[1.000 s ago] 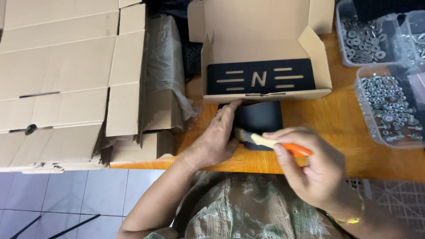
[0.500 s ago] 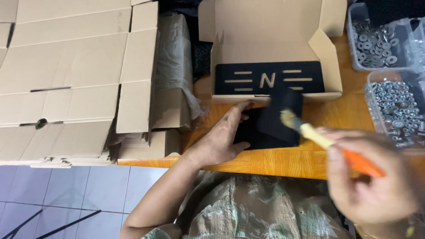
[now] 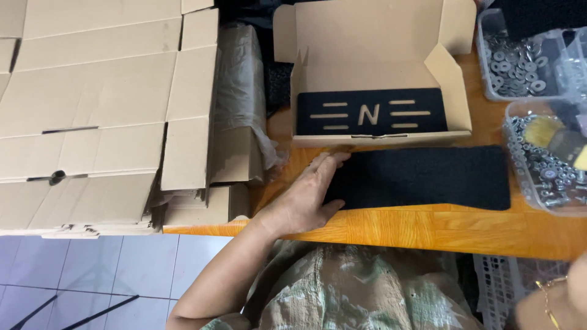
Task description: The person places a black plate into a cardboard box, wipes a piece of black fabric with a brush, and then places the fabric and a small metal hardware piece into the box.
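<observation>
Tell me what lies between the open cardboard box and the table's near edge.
In the head view, a flat black textured pad lies on the wooden table there, just in front of the open cardboard box. The left hand rests on its left end.

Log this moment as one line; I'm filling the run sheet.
left hand: flat on black pad | right hand: holds brush | pad: on table

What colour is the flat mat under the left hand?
Black, seen in the head view: the mat lies on the orange-brown table.
</observation>
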